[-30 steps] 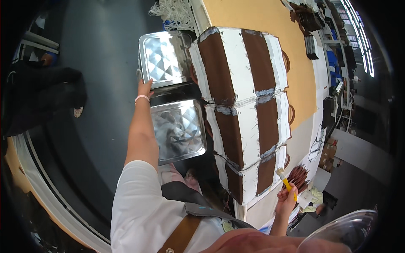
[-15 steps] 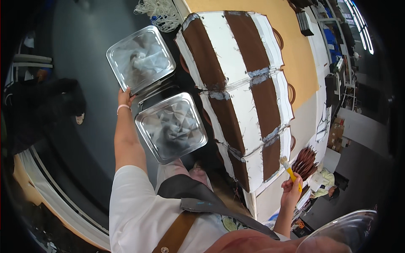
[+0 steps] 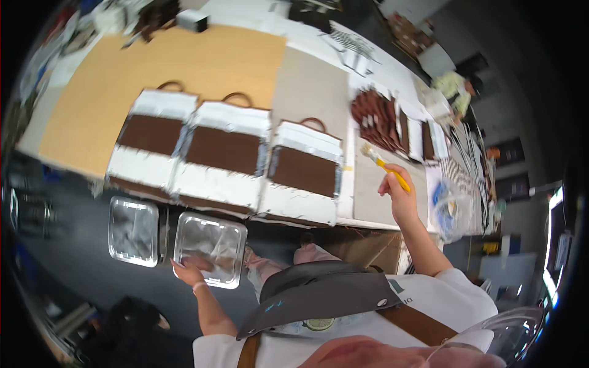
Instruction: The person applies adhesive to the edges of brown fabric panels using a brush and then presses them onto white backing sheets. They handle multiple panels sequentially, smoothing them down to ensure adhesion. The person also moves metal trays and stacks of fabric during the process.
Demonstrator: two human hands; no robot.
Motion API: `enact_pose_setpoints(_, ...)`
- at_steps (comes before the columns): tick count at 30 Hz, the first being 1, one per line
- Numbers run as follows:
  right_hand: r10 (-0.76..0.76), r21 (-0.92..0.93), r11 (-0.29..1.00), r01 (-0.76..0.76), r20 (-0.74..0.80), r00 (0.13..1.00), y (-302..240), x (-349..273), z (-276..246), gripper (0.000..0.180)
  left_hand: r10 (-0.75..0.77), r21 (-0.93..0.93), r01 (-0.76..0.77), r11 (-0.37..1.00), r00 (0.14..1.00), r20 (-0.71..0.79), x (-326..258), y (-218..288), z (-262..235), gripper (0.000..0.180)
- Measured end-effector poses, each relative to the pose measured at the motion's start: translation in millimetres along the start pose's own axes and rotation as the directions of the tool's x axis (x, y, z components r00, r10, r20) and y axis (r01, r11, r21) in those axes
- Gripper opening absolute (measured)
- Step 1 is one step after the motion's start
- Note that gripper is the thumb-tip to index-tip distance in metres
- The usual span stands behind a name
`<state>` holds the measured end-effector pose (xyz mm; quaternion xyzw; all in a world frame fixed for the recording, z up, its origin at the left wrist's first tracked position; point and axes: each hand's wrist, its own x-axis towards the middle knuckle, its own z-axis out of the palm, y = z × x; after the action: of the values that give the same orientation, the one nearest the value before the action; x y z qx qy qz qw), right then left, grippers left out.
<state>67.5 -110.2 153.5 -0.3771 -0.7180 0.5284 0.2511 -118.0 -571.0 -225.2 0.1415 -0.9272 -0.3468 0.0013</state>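
My right hand [image 3: 400,191] holds a paintbrush [image 3: 392,173] by its yellow handle, the pale bristles pointing up and away over the table. My left hand [image 3: 192,270] is at the near left edge of a shiny square metal stool [image 3: 228,251], its fingers partly apart and blurred, holding nothing that I can see. A second metal stool [image 3: 134,232] stands to the left of it. Three brown and white bag panels [image 3: 224,150] with brown loop handles lie side by side along the table's front edge. Grey smears mark their side edges.
A fanned pile of brown pieces [image 3: 375,119] lies on the table [image 3: 316,80] beyond the brush. To the right is a clear plastic bag [image 3: 451,211] with something blue. A person [image 3: 454,89] in light clothing is at the far right. A tan sheet [image 3: 92,113] covers the left side.
My view has swung round so the table now runs across in front. My left hand has gone from one stool's edge to the other stool. My right hand still holds the brush.
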Motion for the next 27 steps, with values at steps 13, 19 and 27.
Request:
enact_pose_setpoints(13,-0.133,-0.016,0.99,0.143,-0.475,0.87,111,-14,-310,0.022,0.481,-0.563,-0.405,0.72,0.877,-0.016,-169,362,84,0.048)
enact_pose_setpoints(19,-0.354,-0.405,0.906,0.121,-0.571,0.741,165,13,-422,0.013,0.746,-0.733,-0.392,0.556,0.625,0.231,-297,532,183,0.042)
enact_pose_setpoints(27,-0.541,-0.706,0.706,0.053,-0.49,0.684,192,133,-500,0.018,0.845,-0.469,-0.746,0.472,0.23,0.484,-343,693,276,0.047)
